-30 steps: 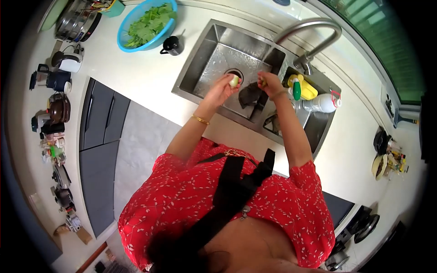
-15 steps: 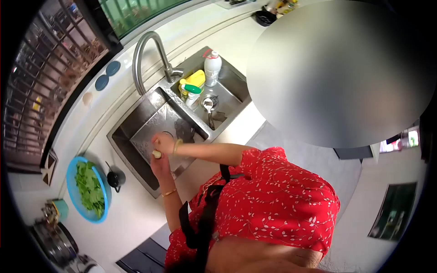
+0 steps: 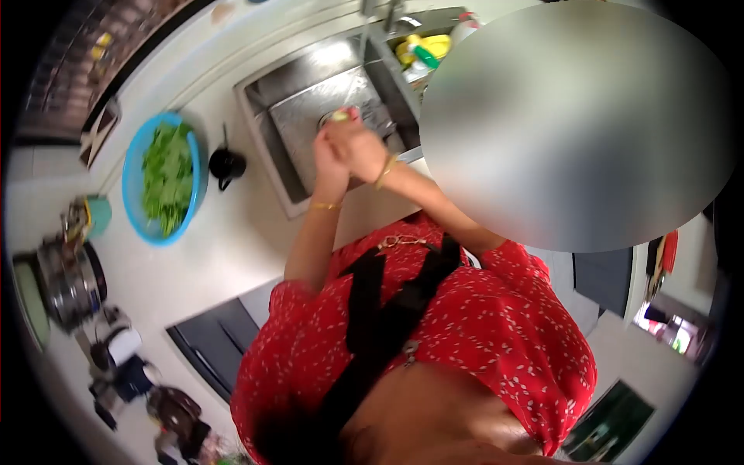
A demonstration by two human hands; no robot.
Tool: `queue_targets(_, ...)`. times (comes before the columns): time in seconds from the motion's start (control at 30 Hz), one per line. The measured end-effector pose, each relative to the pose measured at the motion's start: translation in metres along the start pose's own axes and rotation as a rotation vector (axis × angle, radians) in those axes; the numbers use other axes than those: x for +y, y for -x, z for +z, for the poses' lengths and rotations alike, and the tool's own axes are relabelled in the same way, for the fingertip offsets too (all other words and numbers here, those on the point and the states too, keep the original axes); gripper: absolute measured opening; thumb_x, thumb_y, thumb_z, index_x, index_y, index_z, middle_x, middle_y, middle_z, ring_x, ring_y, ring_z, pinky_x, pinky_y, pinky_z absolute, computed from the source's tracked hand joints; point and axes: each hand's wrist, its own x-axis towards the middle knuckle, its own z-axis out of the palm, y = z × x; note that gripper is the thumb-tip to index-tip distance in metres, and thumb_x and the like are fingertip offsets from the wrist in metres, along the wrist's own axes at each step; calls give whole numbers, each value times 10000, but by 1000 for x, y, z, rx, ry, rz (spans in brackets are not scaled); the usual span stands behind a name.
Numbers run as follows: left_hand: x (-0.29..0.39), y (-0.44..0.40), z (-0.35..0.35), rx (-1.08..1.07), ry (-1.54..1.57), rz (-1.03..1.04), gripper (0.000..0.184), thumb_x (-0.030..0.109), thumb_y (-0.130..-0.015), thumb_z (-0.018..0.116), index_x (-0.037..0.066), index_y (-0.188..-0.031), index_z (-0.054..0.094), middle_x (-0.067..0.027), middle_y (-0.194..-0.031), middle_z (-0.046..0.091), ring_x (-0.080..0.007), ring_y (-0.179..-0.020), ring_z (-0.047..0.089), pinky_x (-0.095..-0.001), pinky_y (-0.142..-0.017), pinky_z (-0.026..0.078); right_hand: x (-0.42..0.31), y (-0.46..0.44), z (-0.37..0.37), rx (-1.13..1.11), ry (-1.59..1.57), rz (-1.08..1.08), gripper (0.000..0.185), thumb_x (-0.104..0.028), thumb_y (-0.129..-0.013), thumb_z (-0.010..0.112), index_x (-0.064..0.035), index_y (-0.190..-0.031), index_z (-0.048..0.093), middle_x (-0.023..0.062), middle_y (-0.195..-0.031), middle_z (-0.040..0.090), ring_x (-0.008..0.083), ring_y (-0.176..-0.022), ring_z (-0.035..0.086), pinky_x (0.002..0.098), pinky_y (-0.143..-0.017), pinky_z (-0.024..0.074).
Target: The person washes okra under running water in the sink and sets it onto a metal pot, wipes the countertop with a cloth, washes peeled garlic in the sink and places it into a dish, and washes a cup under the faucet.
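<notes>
Fingers (image 3: 322, 141) of the left hand (image 3: 332, 166) look clamped on a pale green vegetable piece (image 3: 339, 115), which shows at the hands' far side above the sink (image 3: 270, 159). The right hand (image 3: 361, 149) is pressed against the left and partly overlaps it; motion blur hides whether its fingers grip the piece too (I cannot tell). One second ago the two hands were well apart; half a second ago they had already met, as now. Since then the view has swung, so the tap (image 3: 366, 7) is cut off at the top edge. On the table (image 3: 232, 225), the blue basin (image 3: 129, 194) of leafy greens (image 3: 166, 177) sits beside the black mug (image 3: 226, 164), as before.
</notes>
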Motion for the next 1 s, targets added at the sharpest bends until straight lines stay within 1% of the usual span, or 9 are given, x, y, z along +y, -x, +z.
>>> queue_targets(0.17,-13,6,44,118,87,7,316,117,-821,363,-44,-1073,465,-181,-1106,497,-285,-1046,463,-379,-929,346,7,9,-21,-1,-102,124,273,32,-758,479,-15,-1014,561,186,-930,579,312,-824,570,328,-729,458)
queue_targets(0.3,-13,10,50,87,174,-43,365,97,-793,393,-19,-1137,427,-176,-1147,471,-292,-1067,447,-397,-930,350,14,14,-38,81,-97,319,207,-17,-783,501,-17,-967,596,143,-855,608,154,-692,591,236,-602,452)
queue_targets(0.43,-13,12,58,99,231,-61,420,48,-738,409,-29,-1150,410,-188,-1200,428,-326,-1136,389,-417,-969,313,35,14,-57,113,-719,631,228,-105,-875,425,9,-1022,558,49,-892,622,97,-799,578,205,-659,446)
queue_targets(0.53,-10,15,57,68,222,-67,464,38,-735,387,-46,-1190,362,-199,-1265,347,-336,-1197,306,-422,-1003,260,51,15,-71,128,-951,887,229,-115,-861,463,5,-1039,543,60,-882,616,98,-801,573,188,-662,437)
queue_targets(0.63,-8,17,55,38,212,-78,483,30,-734,374,-57,-1208,338,-205,-1295,306,-354,-1217,268,-423,-1014,243,99,44,-50,72,-298,556,198,-81,-814,528,-4,-994,558,50,-816,617,99,-702,581,196,-573,445)
queue_targets(0.73,-6,19,57,67,175,-78,480,23,-735,370,-58,-1207,339,-206,-1290,311,-362,-1214,268,-423,-1012,248,88,50,-53,73,-653,926,198,-84,-790,561,-1,-970,563,32,-783,606,91,-678,573,199,-534,435)
queue_targets(0.77,-6,20,57,86,158,-77,478,21,-736,368,-58,-1206,339,-207,-1287,315,-363,-1213,269,-423,-1012,249,86,51,-51,78,-680,911,177,-92,-788,566,-3,-941,574,14,-763,598,86,-649,565,197,-518,427)
queue_targets(0.87,-6,19,54,77,84,-91,474,10,-739,361,-57,-1208,340,-196,-1279,330,-356,-1200,295,-420,-1007,260,86,49,-44,68,-646,768,192,-100,-755,605,-20,-928,590,24,-761,593,82,-643,549,201,-534,431)
queue_targets(1.0,-8,17,54,93,-53,-143,435,2,-746,391,-32,-1180,391,-156,-1208,421,-303,-1122,406,-384,-962,323,58,28,-40,139,-262,386,280,-119,-665,669,-46,-929,609,80,-766,558,132,-655,544,239,-575,443)
